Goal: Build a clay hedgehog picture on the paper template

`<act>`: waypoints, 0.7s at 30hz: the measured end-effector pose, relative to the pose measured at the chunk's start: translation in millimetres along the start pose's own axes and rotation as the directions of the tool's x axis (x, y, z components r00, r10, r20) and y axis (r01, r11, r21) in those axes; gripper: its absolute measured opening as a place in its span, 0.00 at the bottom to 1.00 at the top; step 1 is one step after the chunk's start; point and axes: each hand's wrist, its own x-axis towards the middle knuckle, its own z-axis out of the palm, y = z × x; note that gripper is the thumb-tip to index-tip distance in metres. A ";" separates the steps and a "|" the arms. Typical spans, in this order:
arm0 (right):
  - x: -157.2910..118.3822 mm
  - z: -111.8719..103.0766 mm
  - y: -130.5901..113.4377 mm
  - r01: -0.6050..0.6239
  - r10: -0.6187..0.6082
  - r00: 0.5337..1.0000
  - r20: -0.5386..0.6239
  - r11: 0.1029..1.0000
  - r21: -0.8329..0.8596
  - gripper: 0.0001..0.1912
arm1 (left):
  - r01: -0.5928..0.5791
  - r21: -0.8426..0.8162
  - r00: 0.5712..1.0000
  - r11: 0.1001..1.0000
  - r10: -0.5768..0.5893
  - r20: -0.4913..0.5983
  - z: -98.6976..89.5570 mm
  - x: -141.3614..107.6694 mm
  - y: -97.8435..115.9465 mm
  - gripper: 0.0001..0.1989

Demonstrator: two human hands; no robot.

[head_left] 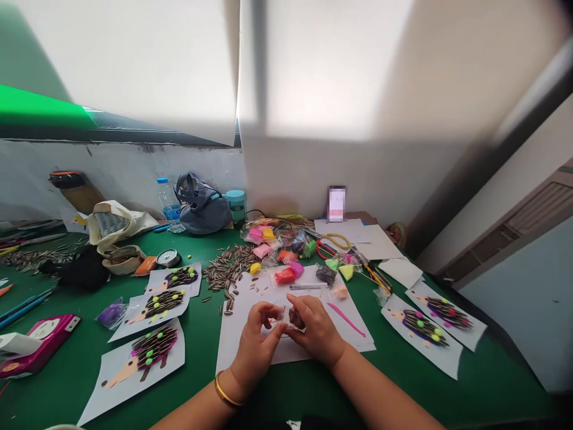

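Note:
My left hand and my right hand meet over a white sheet of paper on the green table. Together their fingertips pinch a small clear plastic packet; what is inside it I cannot make out. A gold bangle circles my left wrist. Just beyond the hands lie a pile of striped sunflower seeds, small bags of coloured clay, a pen and a pink modelling tool.
Paper hedgehog pictures with seed spines lie left and right. A pink case, pencils, a cloth bag, a water bottle, a grey bag, a teal cup and yellow-handled scissors crowd the back.

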 end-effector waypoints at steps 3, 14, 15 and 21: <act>2.1 -7.2 -4.3 0.024 -0.025 1.000 0.017 0.998 0.063 0.37 | -0.011 -0.061 0.999 0.998 0.010 -0.032 2.6 1.7 -3.7 0.21; -3.2 -23.5 -20.5 -0.078 0.078 0.997 0.003 0.983 0.169 0.06 | -0.333 0.264 0.941 0.905 0.301 0.158 -2.8 0.1 15.9 0.11; -4.6 -23.6 -20.4 -0.073 0.073 0.997 0.005 0.978 0.196 0.07 | -0.343 0.297 0.936 0.891 0.298 0.187 -3.4 1.2 18.1 0.07; -10.1 -23.3 -19.7 -0.111 0.101 0.994 0.052 0.963 0.245 0.13 | -0.427 0.376 0.900 0.822 0.348 0.261 -0.8 2.5 25.5 0.07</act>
